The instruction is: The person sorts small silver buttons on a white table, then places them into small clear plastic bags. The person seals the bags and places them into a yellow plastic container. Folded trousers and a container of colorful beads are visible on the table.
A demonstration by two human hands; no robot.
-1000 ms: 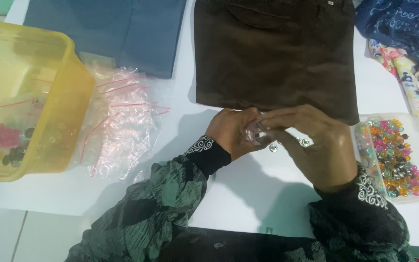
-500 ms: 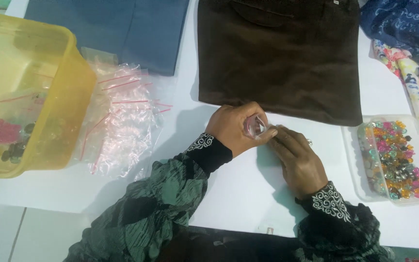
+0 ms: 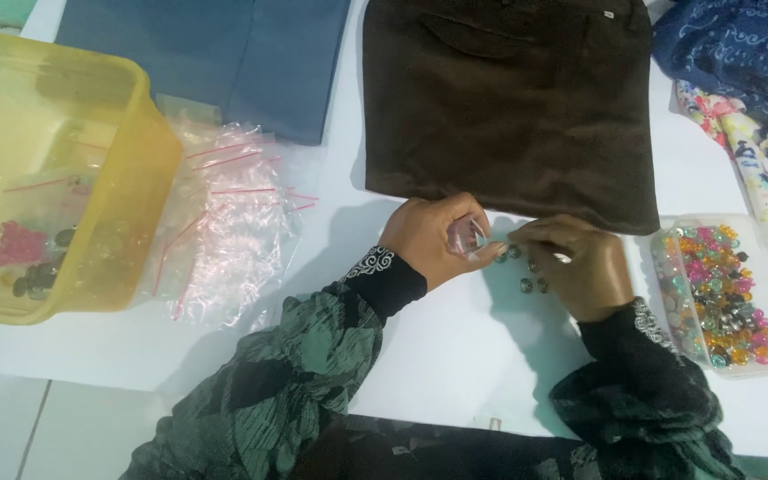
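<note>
Clear plastic is catching the light between our fingers: our left hand [image 3: 433,238] is pinching a small transparent zip bag [image 3: 468,236] just below the hem of the folded dark brown corduroy garment [image 3: 508,102], which we are taking as our landmark. Our right hand [image 3: 575,267] is lying just beside the left, its fingertips closing on a few small dark round beads [image 3: 526,267] that are sitting on the white table [image 3: 455,356] right under the garment's lower edge; whether a bead is actually clamped between those fingertips we cannot tell. To the right of the garment's lower corner, a clear rectangular plastic tray of multicoloured beads [image 3: 722,293] is resting. To the left of the garment, a heap of empty clear zip bags with red seals [image 3: 224,222] is lying, and beyond it a translucent yellow plastic tub [image 3: 55,178] is standing.
</note>
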